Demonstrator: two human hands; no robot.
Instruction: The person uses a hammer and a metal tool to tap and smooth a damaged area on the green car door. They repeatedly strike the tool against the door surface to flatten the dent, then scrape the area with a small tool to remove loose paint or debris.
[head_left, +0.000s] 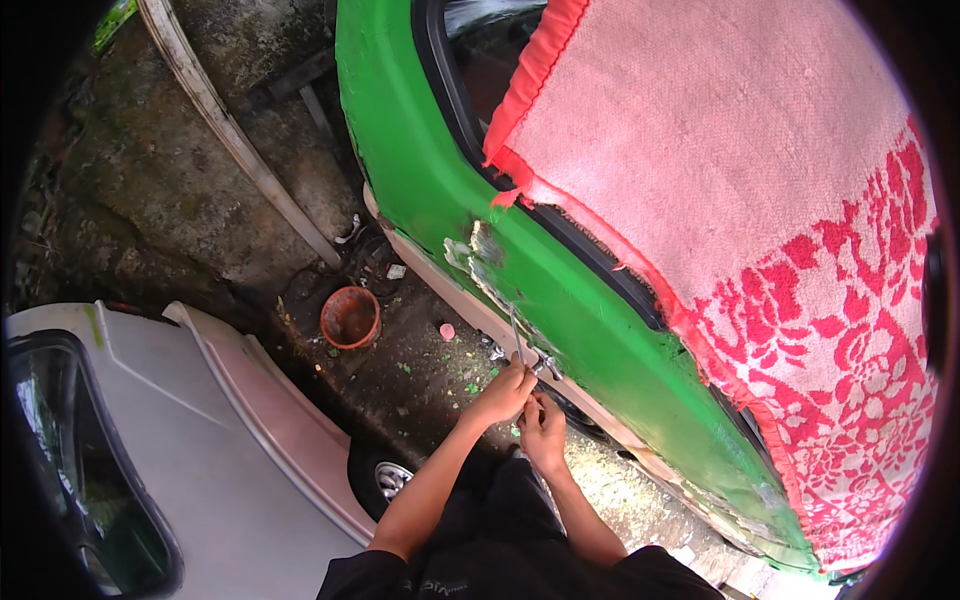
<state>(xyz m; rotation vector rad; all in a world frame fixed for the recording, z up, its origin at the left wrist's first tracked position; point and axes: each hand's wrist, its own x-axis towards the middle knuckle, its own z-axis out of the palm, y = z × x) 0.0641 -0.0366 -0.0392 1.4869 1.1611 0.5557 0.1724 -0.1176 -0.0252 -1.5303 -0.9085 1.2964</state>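
My left hand is closed round a thin grey metal rod, which points up toward the lower edge of the green car body. Just below and to its right, my right hand has its fingers curled and pinched together. Whatever it holds, if anything, is too small to make out. By my fingertips is a shiny metal fitting; I cannot tell whether a hand touches it. A scraped, pale patch with bare filler shows on the green panel ahead of the rod.
A pink and red patterned blanket drapes over the green car. To the left stands a pale car, leaving a narrow gap. A terracotta pot and a small pink cap sit on the littered ground. A long curved strip lies beyond.
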